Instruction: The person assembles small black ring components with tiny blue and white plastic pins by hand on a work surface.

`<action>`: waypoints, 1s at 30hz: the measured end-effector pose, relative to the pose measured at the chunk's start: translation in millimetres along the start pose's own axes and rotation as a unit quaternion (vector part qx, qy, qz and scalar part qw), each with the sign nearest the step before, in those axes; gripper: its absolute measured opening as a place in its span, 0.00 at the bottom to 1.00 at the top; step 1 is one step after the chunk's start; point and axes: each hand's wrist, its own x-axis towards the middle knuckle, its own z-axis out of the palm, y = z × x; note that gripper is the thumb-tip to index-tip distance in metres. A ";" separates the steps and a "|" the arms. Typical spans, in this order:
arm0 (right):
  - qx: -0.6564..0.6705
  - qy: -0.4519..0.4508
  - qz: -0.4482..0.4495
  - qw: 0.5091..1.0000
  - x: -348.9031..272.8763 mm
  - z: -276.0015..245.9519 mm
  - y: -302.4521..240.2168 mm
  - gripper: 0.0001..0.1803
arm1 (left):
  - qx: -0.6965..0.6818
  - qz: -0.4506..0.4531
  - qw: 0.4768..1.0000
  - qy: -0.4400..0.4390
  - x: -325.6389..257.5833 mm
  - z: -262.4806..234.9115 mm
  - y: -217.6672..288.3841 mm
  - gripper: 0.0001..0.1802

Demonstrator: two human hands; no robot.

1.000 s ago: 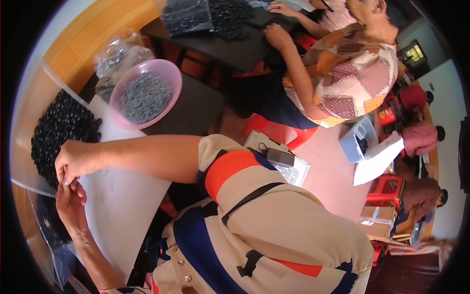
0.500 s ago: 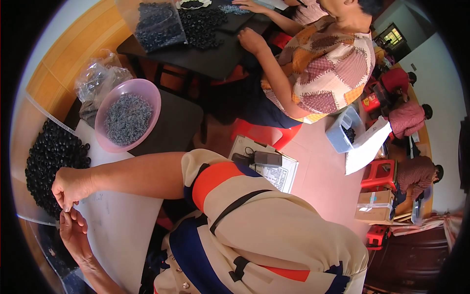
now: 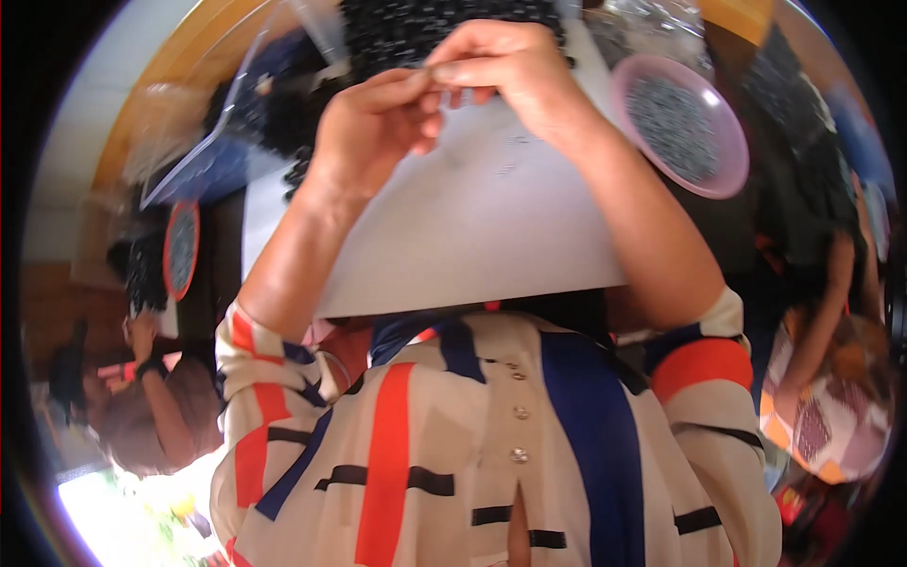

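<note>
My left hand point(image 3: 373, 128) and my right hand point(image 3: 520, 80) meet fingertip to fingertip over the far part of a white sheet point(image 3: 463, 246). Both are closed in a pinch; whatever sits between the fingers is too small and hidden to name. Just beyond them lies a heap of small black ring-like parts point(image 3: 406, 28). A few tiny grey pieces point(image 3: 507, 170) are scattered on the sheet below my right hand. Right of my right forearm stands a pink bowl point(image 3: 733, 151), holding many small grey pieces.
Crumpled clear plastic bag point(image 3: 652, 28) lies behind the pink bowl. A clear plastic panel point(image 3: 203, 156) slants at the far left, near more black parts point(image 3: 274, 118). An orange-rimmed bowl point(image 3: 193, 250) stands further left. Co-workers sit at left point(image 3: 161, 416) and right point(image 3: 831, 406).
The view has swung left from the room and co-workers to face the white sheet squarely. My hands stay pinched together near the black heap; the pink bowl now appears at right.
</note>
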 end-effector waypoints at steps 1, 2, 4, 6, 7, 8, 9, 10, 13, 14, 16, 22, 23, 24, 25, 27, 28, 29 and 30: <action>0.002 0.009 0.000 1.000 -0.1 -3.2 5.5 0.08 | 0.060 0.011 0.998 0.034 -3.9 8.6 1.3 0.11; -0.019 0.033 0.004 0.999 -0.7 -1.9 4.3 0.08 | 0.121 0.021 0.990 0.071 -12.2 13.4 4.9 0.11; -0.004 0.037 -0.001 0.999 2.4 -11.2 10.5 0.08 | 0.347 0.059 0.928 0.122 -25.0 8.9 4.5 0.14; -0.002 0.052 -0.016 0.999 -0.3 -14.1 6.1 0.08 | 0.486 0.075 0.861 0.131 -41.0 -0.4 -1.8 0.27; -0.007 0.052 -0.023 0.998 0.3 -15.7 5.1 0.08 | 0.543 0.065 0.828 0.121 -48.7 -2.2 -6.4 0.32; 0.000 0.047 -0.025 0.999 0.5 -13.8 5.9 0.08 | 0.597 0.052 0.793 0.114 -57.6 -0.5 -11.6 0.36; -0.012 0.050 -0.025 0.998 -0.3 -13.8 4.4 0.08 | 0.641 0.039 0.760 0.103 -61.0 2.7 -17.6 0.40; -0.024 0.053 -0.024 0.998 -1.3 -13.0 3.8 0.08 | 0.659 0.064 0.743 0.101 -62.4 2.4 -28.1 0.39; -0.021 0.060 -0.017 0.998 -0.3 -10.1 5.0 0.07 | 0.631 0.029 0.765 0.126 -56.6 12.5 -30.0 0.31; -0.024 0.061 -0.012 0.998 0.8 -9.2 4.2 0.07 | 0.617 0.060 0.777 0.110 -54.4 10.4 -33.7 0.26; -0.022 0.059 -0.026 0.998 1.8 -10.8 5.6 0.07 | 0.602 0.093 0.787 0.097 -43.4 6.9 -42.5 0.21; -0.007 0.103 0.015 0.994 5.4 -19.3 16.3 0.05 | 0.559 0.147 0.792 0.196 -24.0 7.0 -39.7 0.23; -0.007 0.099 0.008 0.995 5.6 -21.4 16.0 0.05 | 0.619 0.135 0.744 0.215 -26.9 6.3 -34.8 0.31; -0.005 0.098 0.008 0.995 6.0 -21.7 15.9 0.05 | 0.620 0.133 0.743 0.215 -30.8 3.1 -32.2 0.31; -0.012 0.093 0.011 0.996 5.9 -21.0 15.0 0.04 | 0.655 0.099 0.721 0.206 -34.7 0.0 -29.7 0.33; -0.018 0.086 0.012 0.996 5.5 -18.7 12.9 0.04 | 0.689 0.061 0.700 0.181 -36.7 -6.1 -24.6 0.35; -0.012 0.081 0.022 0.996 4.4 -17.8 12.8 0.04 | 0.689 0.062 0.699 0.181 -33.4 -6.5 -23.7 0.35; -0.007 0.076 0.033 0.997 3.8 -17.1 13.1 0.04 | 0.665 0.045 0.728 0.161 -28.9 -6.0 -24.1 0.32; -0.009 0.076 0.031 0.997 4.3 -16.4 13.2 0.04 | 0.639 0.028 0.755 0.140 -24.2 -5.2 -24.5 0.29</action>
